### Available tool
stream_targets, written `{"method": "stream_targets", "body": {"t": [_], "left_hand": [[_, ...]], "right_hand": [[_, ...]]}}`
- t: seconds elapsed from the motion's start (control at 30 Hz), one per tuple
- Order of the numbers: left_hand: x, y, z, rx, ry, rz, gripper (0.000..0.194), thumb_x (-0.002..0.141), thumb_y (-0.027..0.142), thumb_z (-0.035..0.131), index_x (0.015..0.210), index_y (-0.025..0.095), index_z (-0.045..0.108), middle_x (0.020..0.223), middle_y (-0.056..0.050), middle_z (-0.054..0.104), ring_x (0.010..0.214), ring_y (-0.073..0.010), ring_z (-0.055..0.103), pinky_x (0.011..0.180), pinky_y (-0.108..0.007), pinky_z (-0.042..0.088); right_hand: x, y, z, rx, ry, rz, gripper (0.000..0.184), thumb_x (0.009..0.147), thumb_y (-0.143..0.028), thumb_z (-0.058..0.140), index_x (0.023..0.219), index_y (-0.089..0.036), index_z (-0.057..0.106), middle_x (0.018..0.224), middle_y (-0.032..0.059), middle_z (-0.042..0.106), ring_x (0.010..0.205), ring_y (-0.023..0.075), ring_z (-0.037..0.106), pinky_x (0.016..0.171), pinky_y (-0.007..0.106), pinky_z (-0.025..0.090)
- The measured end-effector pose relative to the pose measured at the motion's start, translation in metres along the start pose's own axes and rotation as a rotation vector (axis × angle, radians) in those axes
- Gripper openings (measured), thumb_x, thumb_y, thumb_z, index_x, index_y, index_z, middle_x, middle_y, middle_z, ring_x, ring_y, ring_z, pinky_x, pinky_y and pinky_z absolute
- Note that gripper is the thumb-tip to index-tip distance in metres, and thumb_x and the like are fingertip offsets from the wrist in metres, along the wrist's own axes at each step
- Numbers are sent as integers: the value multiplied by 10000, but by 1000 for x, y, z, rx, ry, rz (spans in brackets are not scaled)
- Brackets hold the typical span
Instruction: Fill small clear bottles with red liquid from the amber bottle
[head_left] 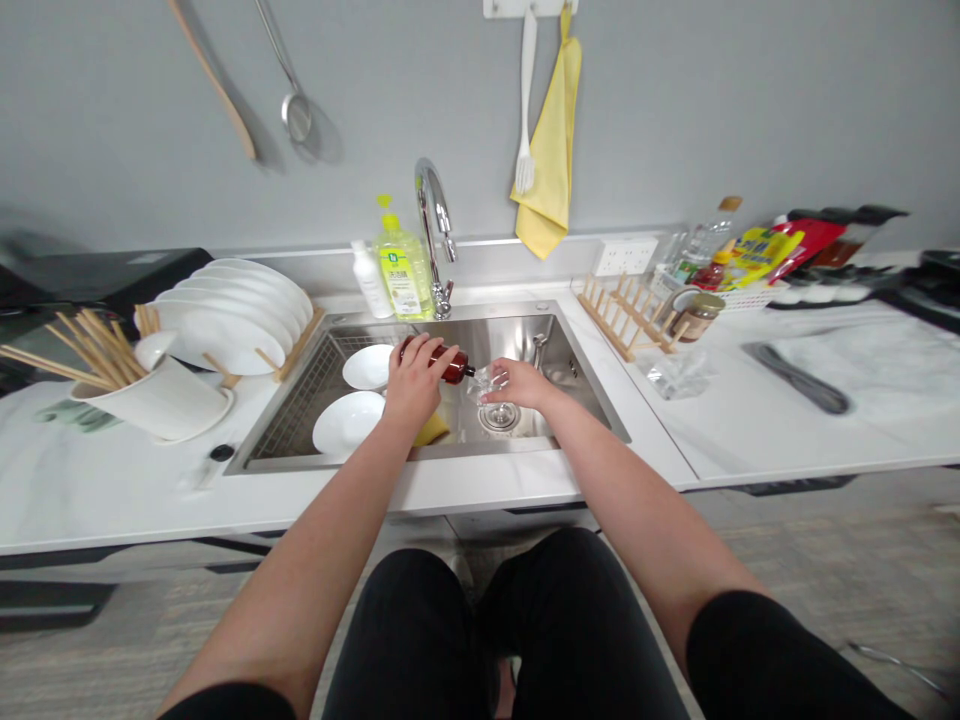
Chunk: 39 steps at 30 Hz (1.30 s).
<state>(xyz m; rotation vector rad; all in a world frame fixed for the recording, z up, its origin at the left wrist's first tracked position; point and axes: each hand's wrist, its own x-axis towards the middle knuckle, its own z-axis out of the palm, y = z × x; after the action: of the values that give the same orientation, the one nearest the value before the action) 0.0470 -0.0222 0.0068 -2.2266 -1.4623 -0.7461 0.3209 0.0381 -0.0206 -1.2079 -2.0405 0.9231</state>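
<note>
Over the sink (592, 400), my left hand (416, 380) is wrapped round a dark amber bottle (455, 368). The bottle lies nearly on its side, its black neck pointing right. Just past the neck, my right hand (523, 383) is closed on a small clear glass (487, 382), above the drain (499, 416). Whether any liquid flows between them I cannot tell. Two white dishes, an upper plate (367, 367) and a lower bowl (347, 424), rest in the left part of the sink. Part of a yellow cloth (432, 431) shows below my left hand.
Behind the sink stand a faucet (436, 230), a dish soap bottle (405, 268) and a white bottle (371, 280). On the left are racked white plates (225, 310) and a utensil holder (161, 400). A wooden rack (630, 315) and a jar (697, 316) stand right.
</note>
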Motion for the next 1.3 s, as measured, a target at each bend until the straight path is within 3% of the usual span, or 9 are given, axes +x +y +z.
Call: {"method": "stream_targets", "body": {"t": [0.77, 1.07, 1.3], "left_hand": [[0, 1, -3, 13, 11, 35, 622, 1024, 98, 574, 1581, 340, 706, 1660, -126, 665, 1642, -360, 488, 1408, -652, 285], [7, 4, -16, 22, -2, 65, 630, 1039, 102, 568, 1609, 343, 685, 1669, -142, 655, 1647, -371, 480, 1402, -666, 288], [29, 3, -32, 84, -4, 165, 582, 1076, 129, 533, 1609, 317, 672, 1663, -139, 658, 1616, -381, 500, 1385, -676, 313]], "right_hand": [[3, 8, 3, -29, 16, -14, 610, 676, -419, 1091, 1163, -238, 771, 1146, 57, 856, 1037, 271, 823, 943, 374, 619], [2, 6, 3, 2, 54, -42, 614, 663, -436, 1086, 1156, -249, 772, 1144, 47, 849, 1043, 266, 811, 966, 378, 614], [7, 11, 6, 106, 99, -51, 635, 667, -476, 1069, 1172, -245, 762, 1150, 35, 833, 1031, 244, 782, 964, 370, 605]]}}
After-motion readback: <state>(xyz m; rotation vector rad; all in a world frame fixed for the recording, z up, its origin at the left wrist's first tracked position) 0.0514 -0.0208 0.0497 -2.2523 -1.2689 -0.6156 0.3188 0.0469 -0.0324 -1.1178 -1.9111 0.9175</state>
